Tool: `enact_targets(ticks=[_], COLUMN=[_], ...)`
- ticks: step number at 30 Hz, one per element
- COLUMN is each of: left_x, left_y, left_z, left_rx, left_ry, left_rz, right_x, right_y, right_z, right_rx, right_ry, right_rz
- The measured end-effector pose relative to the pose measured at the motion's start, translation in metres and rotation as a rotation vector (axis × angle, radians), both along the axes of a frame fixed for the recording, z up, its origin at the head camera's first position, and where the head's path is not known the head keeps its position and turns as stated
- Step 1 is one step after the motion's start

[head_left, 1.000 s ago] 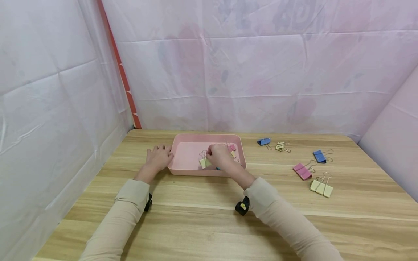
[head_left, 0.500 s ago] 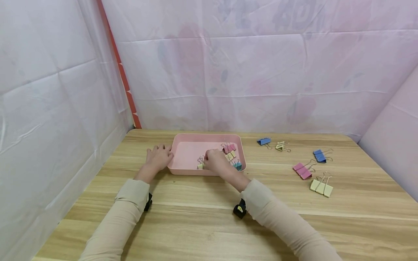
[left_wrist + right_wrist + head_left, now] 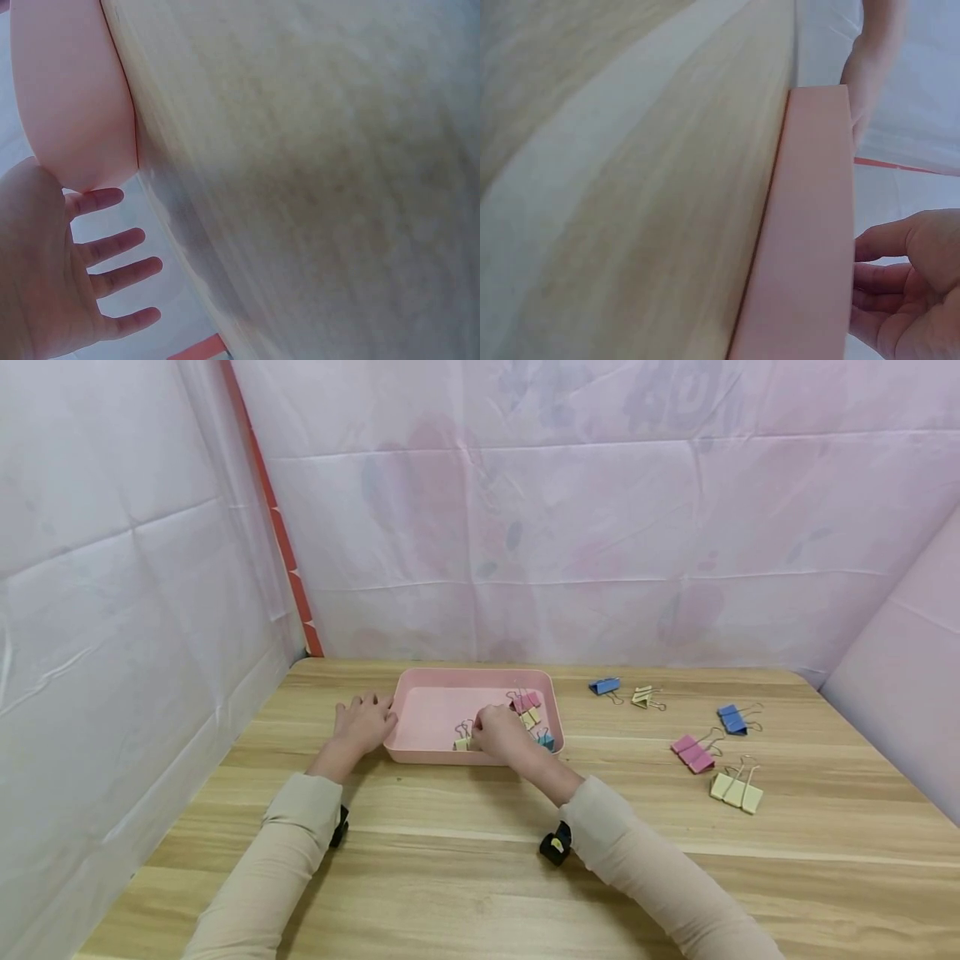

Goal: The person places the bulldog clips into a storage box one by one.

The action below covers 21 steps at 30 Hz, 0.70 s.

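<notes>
L hand (image 3: 363, 724) is spread, touching the left end of the pink tray (image 3: 442, 757); R hand (image 3: 502, 731) is curled inside, near side, just right of a yellow binder clip (image 3: 462, 745). Can't tell if it's pinching anything. Prob. best: brace tray w/ L, move R fingertips low & slow, avoid snagging wire handles. L wrist cam shows the finger spread clearly; R wrist cam has tray wall hiding clips, which head cam shows.

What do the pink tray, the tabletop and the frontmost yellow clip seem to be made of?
Pink tray: probably plastic, matte; smooth walls, rounded corners.
Tabletop: wood or laminate, faintly glossy; long grain streaks.
Frontmost yellow clip: likely painted metal; thin, silvery wire handles.
</notes>
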<state>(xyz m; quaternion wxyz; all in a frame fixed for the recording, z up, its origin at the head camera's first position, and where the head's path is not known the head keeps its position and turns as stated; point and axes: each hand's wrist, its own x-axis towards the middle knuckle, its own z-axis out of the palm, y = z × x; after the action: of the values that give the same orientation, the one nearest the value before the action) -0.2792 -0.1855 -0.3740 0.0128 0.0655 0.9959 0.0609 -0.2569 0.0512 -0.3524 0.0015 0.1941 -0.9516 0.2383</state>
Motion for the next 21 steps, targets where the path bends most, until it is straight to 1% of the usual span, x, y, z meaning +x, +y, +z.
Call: enact_targets(ticks=[3,9,16,21], left_x=[0.000,0.000,-0.001,0.000], left_y=[0.000,0.000,-0.002,-0.001], left_z=[0.000,0.000,0.000,0.000], left_rx=[0.002,0.004,0.003,0.007], left_ry=[0.001,0.005,0.007,0.002], left_rz=[0.000,-0.004,-0.011,-0.008], right_x=[0.003,0.014,0.022,0.027], right_y=[0.001,0.008,0.024,0.039], right_z=[0.004,0.018,0.031,0.037], right_rx=[-0.005,-0.039,-0.045,-0.042], right_ry=[0.022,0.056,0.131,0.145], right_rz=[0.010,0.015,0.028,0.027])
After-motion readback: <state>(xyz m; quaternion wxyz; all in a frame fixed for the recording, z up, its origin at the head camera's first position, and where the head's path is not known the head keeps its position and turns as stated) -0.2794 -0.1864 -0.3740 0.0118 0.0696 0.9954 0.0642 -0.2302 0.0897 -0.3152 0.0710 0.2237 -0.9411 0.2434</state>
